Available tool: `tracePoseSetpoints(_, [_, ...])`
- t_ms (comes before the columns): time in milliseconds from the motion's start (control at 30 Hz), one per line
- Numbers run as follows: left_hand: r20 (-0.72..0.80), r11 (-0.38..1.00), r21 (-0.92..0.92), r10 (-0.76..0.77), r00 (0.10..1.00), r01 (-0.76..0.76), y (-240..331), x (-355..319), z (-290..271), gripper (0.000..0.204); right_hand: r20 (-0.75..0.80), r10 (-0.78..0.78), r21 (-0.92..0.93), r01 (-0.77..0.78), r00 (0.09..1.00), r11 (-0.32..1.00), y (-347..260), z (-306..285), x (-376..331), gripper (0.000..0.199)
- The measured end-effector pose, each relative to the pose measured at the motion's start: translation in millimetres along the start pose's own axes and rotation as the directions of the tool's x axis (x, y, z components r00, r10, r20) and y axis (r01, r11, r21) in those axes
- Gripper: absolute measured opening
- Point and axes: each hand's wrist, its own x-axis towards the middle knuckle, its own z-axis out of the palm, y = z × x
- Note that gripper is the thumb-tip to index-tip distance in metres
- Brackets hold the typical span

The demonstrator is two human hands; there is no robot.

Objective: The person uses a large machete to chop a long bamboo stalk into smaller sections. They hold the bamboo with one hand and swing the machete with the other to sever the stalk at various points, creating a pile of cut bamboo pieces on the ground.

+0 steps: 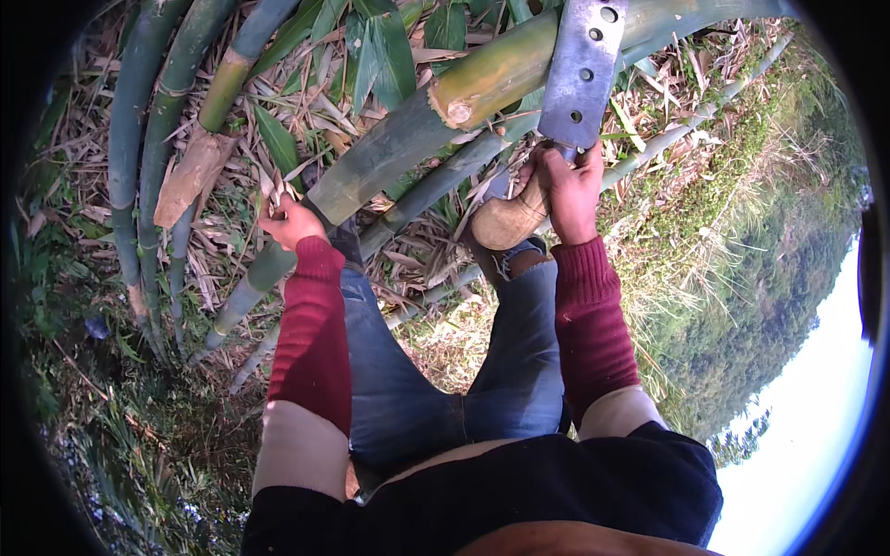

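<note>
My left hand (289, 222) grips a thick green bamboo pole (408, 139) that slants from lower left up to upper right. The pole shows a pale chopped notch (456, 109) partway along. My right hand (570, 190) is closed around the wooden handle (508, 220) of a broad steel cleaver. Its flat blade (582, 69), dotted with round holes, lies against the pole just right of the notch. Both forearms wear dark red sleeves, and my legs in blue jeans (464, 371) stand below the pole.
Several more cut bamboo stems (153, 139) lie at the left, and thinner ones (686, 120) run off to the right. Dry leaves and husks cover the ground. A grassy slope (732, 278) drops away at the right toward trees and sky.
</note>
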Motion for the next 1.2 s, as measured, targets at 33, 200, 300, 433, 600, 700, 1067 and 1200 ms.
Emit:
tracePoseSetpoints(33, [-0.023, 0.981, 0.189, -0.028, 0.999, 0.032, 10.9, 1.3, 13.0, 0.053, 0.008, 0.007, -0.027, -0.007, 1.000, 1.000, -8.2, 3.7, 5.7, 0.027])
tracePoseSetpoints(200, [-0.025, 0.966, 0.246, -0.077, 0.997, 0.081, 25.6, -1.6, 23.5, 0.043, 0.146, 0.154, -0.290, -0.107, 0.977, 0.951, -1.6, 14.2, 9.7, 0.023])
tracePoseSetpoints(300, [-0.064, 0.974, 0.215, -0.054, 0.996, 0.067, 30.4, 4.8, 33.6, 0.041, 0.173, -0.042, -0.432, 0.114, 0.984, 0.895, 4.4, 18.4, 10.4, 0.021])
tracePoseSetpoints(433, [-0.086, 0.978, 0.199, -0.046, 0.995, 0.062, 15.6, -2.4, 24.2, 0.038, 0.249, 0.191, -0.324, -0.104, 0.949, 0.940, 7.9, 33.3, -3.9, 0.021])
tracePoseSetpoints(600, [-0.115, 0.984, 0.171, -0.038, 0.993, 0.057, 25.5, -8.0, 30.9, 0.037, 0.088, 0.088, -0.157, -0.073, 0.992, 0.985, -4.3, 32.2, 16.3, 0.017])
tracePoseSetpoints(700, [-0.134, 0.990, 0.130, -0.030, 0.991, 0.048, 6.6, 1.3, 31.6, 0.037, 0.356, 0.054, -0.459, 0.125, 0.933, 0.879, 15.2, 27.5, 7.4, 0.018])
tracePoseSetpoints(1067, [-0.135, 0.986, 0.169, 0.005, 0.991, 0.018, 6.6, 2.9, 37.2, 0.039, 0.297, 0.060, -0.452, 0.085, 0.953, 0.888, 16.3, 34.1, 16.5, 0.020])
tracePoseSetpoints(1200, [-0.119, 0.979, 0.194, -0.043, 0.992, 0.066, 29.1, -8.3, 30.4, 0.040, 0.145, 0.020, -0.219, 0.012, 0.989, 0.976, 1.6, 25.5, 38.7, 0.022])
